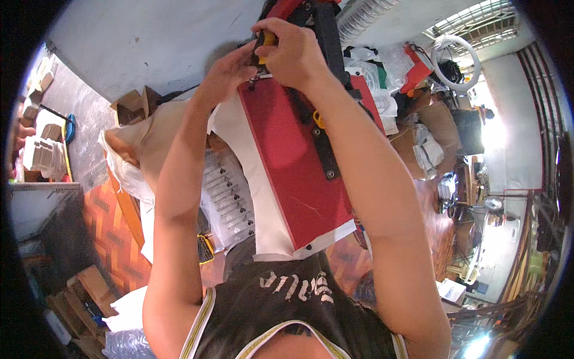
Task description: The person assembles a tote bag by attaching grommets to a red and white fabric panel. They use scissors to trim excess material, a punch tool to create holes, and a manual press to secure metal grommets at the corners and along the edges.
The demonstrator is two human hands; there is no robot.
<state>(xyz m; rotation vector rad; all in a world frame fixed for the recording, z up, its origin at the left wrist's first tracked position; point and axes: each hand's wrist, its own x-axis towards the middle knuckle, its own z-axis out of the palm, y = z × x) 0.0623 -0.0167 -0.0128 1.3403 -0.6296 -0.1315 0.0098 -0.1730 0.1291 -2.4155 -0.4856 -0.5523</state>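
Note:
Both arms reach forward to the far end of a red flat board [293,161], beside a black metal frame [326,42]. My right hand [293,54] is closed around a small black-and-yellow thing [269,40], which looks like a tool handle; its lower end is hidden. Just left of it, my left hand [230,75] has its thumb and fingers drawn together at the board's far edge. Whatever they pinch is too small to make out. White sheet material [263,203] lies under the board and shows along its left and near edges.
A clear plastic packet with dark marks [227,197] lies left of the board. Further left are a brown sack [164,134] and an open cardboard box [134,106]. At right are plastic bags [427,152], a white ring [473,63] and a ribbed silver duct [362,18].

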